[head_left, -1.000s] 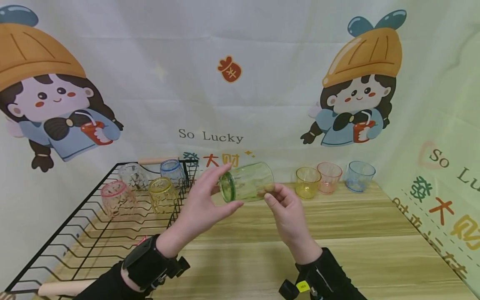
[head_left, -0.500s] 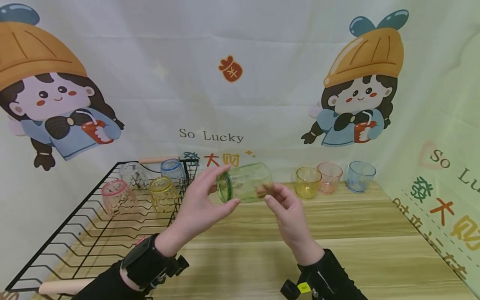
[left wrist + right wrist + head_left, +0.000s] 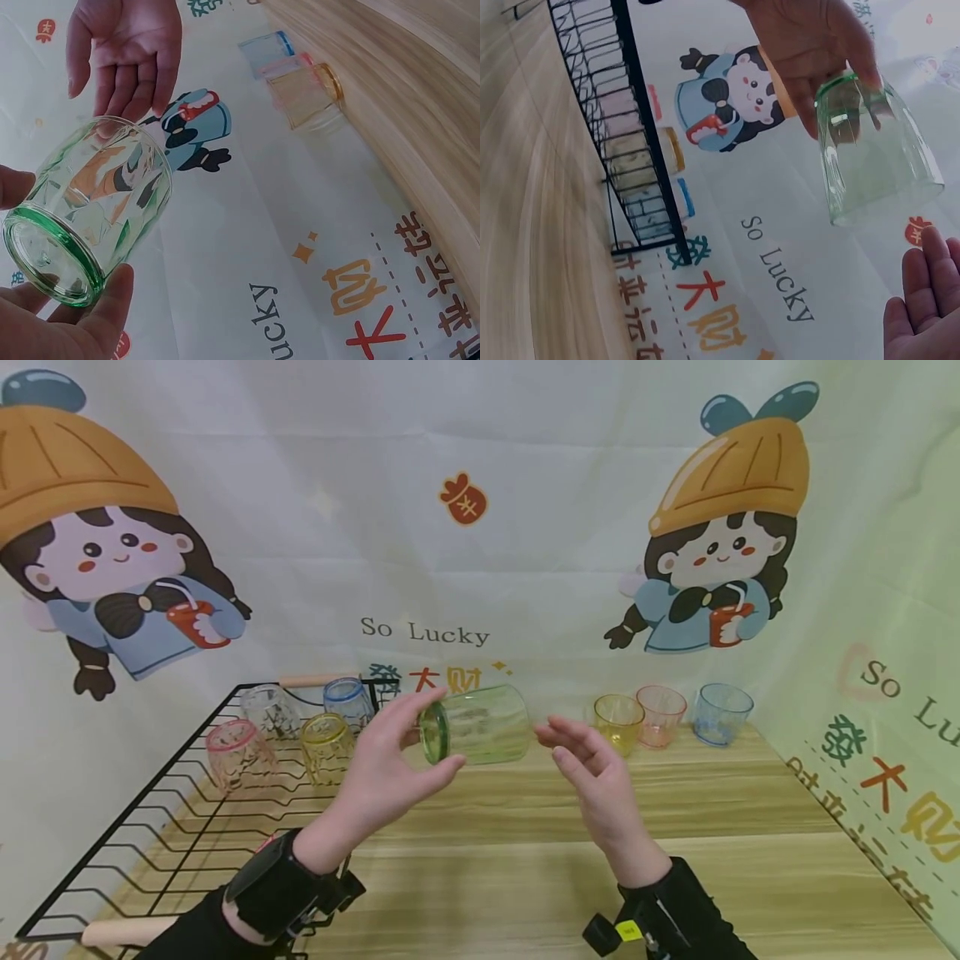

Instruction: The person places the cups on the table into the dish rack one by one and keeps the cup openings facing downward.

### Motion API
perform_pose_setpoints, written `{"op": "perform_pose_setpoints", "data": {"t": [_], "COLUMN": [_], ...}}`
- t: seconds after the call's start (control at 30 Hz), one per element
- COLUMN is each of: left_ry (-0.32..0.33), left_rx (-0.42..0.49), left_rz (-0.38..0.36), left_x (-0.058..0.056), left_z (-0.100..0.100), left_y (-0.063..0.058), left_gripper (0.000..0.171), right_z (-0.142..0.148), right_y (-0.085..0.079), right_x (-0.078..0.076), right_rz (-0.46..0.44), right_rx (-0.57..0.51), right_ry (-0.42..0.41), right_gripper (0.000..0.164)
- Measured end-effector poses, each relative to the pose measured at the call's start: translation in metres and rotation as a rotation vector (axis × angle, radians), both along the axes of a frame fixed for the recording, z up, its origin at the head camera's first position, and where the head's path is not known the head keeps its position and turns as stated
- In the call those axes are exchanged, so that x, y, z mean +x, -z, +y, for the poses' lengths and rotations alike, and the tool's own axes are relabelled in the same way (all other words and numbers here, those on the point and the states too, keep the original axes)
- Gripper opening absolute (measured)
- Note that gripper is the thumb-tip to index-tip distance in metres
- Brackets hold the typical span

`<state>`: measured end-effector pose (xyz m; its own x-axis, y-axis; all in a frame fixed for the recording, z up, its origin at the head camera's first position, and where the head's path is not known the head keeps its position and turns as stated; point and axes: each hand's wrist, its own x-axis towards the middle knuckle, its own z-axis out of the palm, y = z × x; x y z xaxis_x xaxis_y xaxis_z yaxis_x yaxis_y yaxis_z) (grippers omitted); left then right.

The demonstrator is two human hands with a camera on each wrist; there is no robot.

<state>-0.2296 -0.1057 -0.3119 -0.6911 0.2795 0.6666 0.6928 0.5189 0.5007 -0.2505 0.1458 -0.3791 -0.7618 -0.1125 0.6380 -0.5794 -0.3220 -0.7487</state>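
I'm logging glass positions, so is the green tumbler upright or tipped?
Tipped: the head view shows the green glass tumbler held nearly sideways, its base in the left hand, its mouth facing the right hand.

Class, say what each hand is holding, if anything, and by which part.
The left hand holds the green glass at its thick base, between thumb and fingers. The right hand holds nothing.

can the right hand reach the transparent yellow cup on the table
Probably yes: the right hand holds nothing, and the transparent yellow cup stands beyond it, with nothing visible between.
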Motion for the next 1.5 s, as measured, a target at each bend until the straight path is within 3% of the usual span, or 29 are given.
{"op": "perform_pose_setpoints", "data": {"t": [0.67,0.97,1.27,1.5], "left_ry": [-0.107,-0.143,-0.201,-0.253], "left_rx": [0.001,0.008,-0.009,-0.049], "left_rz": [-0.097,-0.1,-0.152,-0.146], "left_x": [0.006,0.01,0.016,0.015], "left_z": [-0.032,-0.048,-0.066,-0.083], "left_y": [0.0,-0.004,-0.004,-0.002], "left_gripper": [0.072,0.069,0.067,0.069], "right_z": [0.041,0.057,0.064,0.067], "right_y": [-0.005,-0.002,-0.002,-0.001], "right_x": [-0.001,-0.001,0.001,0.0], "right_rz": [0.017,0.007,-0.025,-0.035], "right_rx": [0.102,0.136,0.125,0.133], "right_ry": [0.13,0.199,0.219,0.226], "right_gripper": [0.034,0.037,0.035,0.034]}}
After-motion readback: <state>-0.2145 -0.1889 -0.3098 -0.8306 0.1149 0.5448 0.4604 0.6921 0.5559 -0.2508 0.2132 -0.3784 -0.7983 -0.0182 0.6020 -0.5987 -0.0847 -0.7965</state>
